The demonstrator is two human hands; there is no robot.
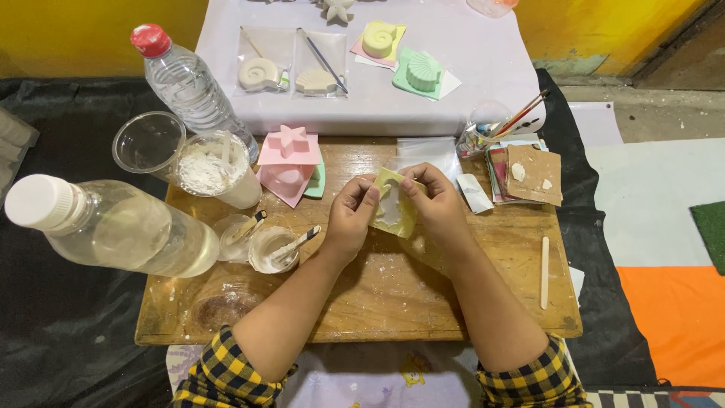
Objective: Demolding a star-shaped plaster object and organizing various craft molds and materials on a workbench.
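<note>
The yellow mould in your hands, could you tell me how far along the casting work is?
Done: two white shell casts lie on the white cloth, and a yellow and a green filled mould rest beside them. In hand: the left hand and right hand flex the yellow mould, white cast inside. Left: the pink star mould and the pink mould under it sit untouched.

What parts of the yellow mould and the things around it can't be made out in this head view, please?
- Yellow mould: the left hand and right hand cover its side edges; the shape of its white filling is unclear.
- Star-shaped cast: cut off by the top edge.
- Small cup: contents too small to tell.
- Plastic container: mostly outside the frame.
</note>
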